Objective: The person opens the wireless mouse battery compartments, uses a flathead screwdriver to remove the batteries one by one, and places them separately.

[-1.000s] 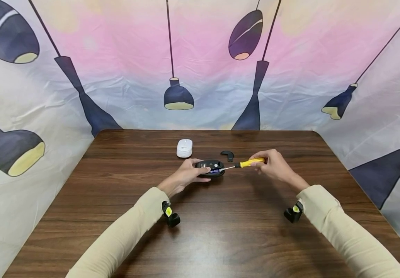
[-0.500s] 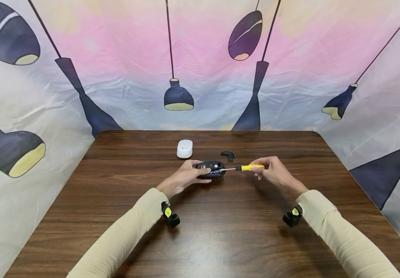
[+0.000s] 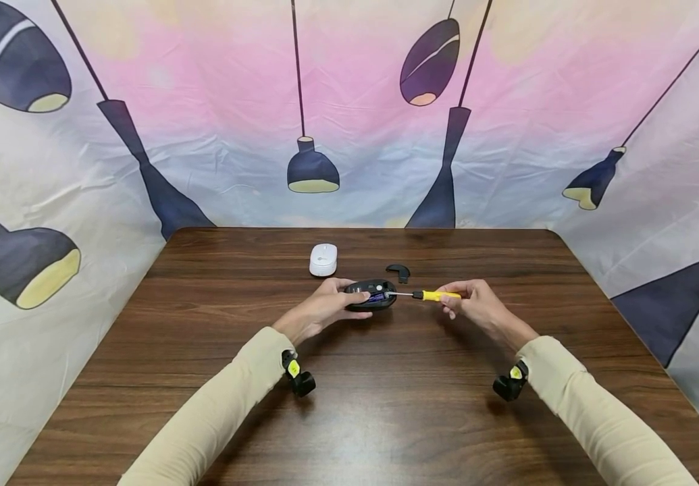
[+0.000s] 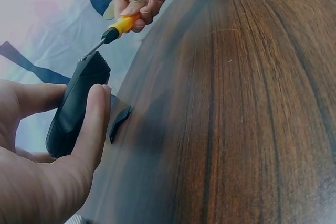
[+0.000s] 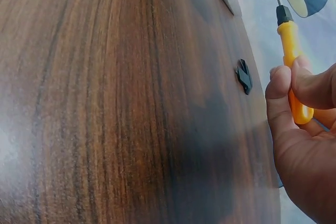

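Observation:
My left hand (image 3: 323, 305) grips a black computer mouse (image 3: 360, 289) above the table, its underside turned up and the battery compartment uncovered. A blue battery (image 3: 377, 298) shows in that compartment, close to the left thumb. My right hand (image 3: 478, 307) pinches the yellow handle of a screwdriver (image 3: 440, 295) between thumb and fingers. The screwdriver's metal shaft points left, its tip at the right end of the compartment; whether it touches the battery I cannot tell. In the left wrist view the mouse (image 4: 79, 103) stands edge-on, so its compartment is hidden there.
Behind the hands, a small black curved cover (image 3: 399, 272) lies on the wooden table (image 3: 349, 405). A white computer mouse (image 3: 323, 260) sits farther left. A printed cloth (image 3: 234, 175) with lamp pictures hangs behind the table and at its sides.
My right hand has come down a little toward me, and the screwdriver has gone from slanted to nearly level. The left hand keeps the black mouse almost where it was, with a slight shift right.

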